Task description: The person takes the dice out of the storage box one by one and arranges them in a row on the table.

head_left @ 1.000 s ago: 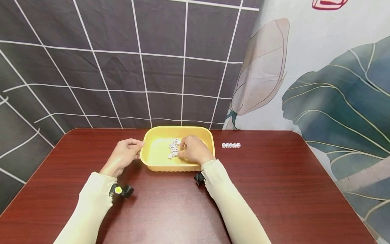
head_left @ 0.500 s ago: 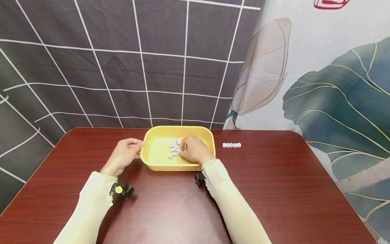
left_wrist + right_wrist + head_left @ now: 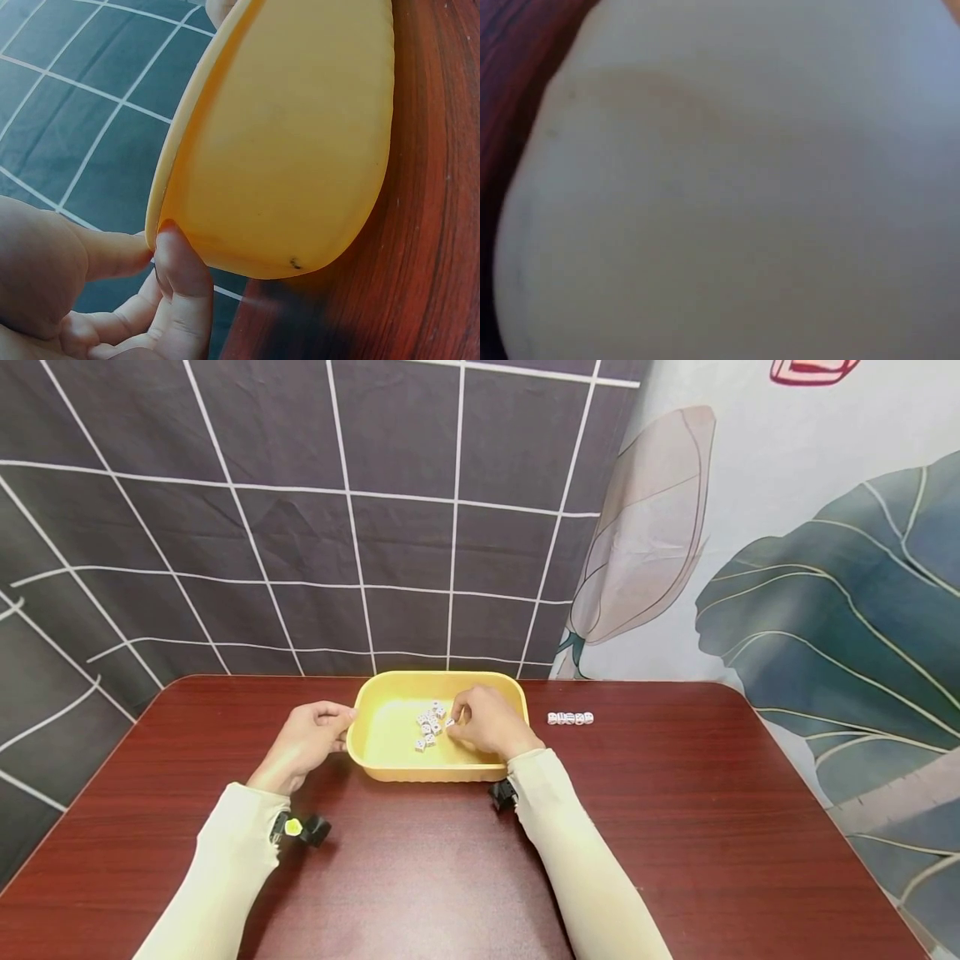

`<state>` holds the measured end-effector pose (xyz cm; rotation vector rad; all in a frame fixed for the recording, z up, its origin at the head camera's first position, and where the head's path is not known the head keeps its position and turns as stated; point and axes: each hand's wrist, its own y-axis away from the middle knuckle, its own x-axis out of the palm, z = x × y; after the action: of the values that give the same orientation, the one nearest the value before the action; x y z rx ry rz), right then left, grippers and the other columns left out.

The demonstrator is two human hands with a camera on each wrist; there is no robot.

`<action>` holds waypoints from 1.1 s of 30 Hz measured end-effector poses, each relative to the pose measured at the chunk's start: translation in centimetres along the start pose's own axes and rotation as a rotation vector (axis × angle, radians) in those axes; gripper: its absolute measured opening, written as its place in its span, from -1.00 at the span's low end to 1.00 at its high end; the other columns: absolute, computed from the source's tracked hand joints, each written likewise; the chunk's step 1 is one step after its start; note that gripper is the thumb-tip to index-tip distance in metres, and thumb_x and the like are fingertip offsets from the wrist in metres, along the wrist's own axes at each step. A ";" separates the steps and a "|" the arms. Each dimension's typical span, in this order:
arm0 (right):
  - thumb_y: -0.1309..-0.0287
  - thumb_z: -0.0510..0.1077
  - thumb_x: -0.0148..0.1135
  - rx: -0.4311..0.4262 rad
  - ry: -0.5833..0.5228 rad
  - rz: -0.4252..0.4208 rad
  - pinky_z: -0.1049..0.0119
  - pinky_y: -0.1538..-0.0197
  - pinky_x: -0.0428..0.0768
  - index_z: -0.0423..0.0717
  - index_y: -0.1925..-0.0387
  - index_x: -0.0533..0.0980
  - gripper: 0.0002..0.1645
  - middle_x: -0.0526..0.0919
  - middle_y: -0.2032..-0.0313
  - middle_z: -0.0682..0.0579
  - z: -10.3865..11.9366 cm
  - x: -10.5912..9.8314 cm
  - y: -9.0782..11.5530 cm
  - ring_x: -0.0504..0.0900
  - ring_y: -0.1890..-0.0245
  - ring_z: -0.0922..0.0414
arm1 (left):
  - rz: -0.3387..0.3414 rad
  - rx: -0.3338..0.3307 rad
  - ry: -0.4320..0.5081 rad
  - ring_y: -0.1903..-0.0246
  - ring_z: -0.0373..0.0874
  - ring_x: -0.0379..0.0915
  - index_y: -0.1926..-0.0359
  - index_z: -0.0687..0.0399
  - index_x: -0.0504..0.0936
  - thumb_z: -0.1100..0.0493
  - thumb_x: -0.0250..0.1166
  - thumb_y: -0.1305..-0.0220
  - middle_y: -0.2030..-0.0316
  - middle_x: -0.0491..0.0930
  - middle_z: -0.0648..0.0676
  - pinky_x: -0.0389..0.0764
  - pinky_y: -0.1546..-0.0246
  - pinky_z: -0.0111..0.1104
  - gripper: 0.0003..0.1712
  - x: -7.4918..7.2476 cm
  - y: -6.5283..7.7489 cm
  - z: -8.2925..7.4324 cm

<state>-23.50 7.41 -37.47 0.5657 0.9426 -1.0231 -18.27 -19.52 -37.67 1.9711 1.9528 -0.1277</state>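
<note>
Sitting at the right fingers (image 3: 462, 700), a white die (image 3: 450, 722) seems pinched.

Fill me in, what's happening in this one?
A person is handling small white dice at a table. The left hand pinches the rim of a yellow tub at its left end. The right hand is inside the tub and appears to pinch a die, beside a loose cluster of dice. To the right of the tub, a short row of dice lies on the table.
</note>
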 end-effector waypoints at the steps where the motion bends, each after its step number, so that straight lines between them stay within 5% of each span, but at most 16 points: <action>1: -0.06 -0.18 0.47 -0.006 0.001 -0.003 0.40 0.35 0.41 -0.05 0.45 0.64 -0.89 0.52 0.52 0.10 -0.1 -0.1 0.0 0.46 0.44 0.19 | 0.000 0.001 0.003 0.42 -0.31 0.61 -0.18 0.51 0.48 0.20 0.12 -0.54 0.38 0.69 -0.02 0.71 0.29 -0.50 -0.58 0.0 0.0 0.0; 33: -0.12 -0.09 0.48 -0.060 0.044 -0.072 0.28 0.13 0.52 -0.09 0.31 0.69 -0.84 0.60 0.36 0.00 -1.5 -3.7 1.1 0.52 0.25 0.09 | 0.004 -0.003 -0.002 0.41 -0.32 0.61 -0.18 0.51 0.47 0.21 0.11 -0.54 0.35 0.69 0.01 0.72 0.28 -0.50 -0.59 0.0 -0.1 0.1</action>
<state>-23.87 10.74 -35.01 0.5088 1.0356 -1.0464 -18.34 -19.53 -37.78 1.9729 1.9465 -0.1253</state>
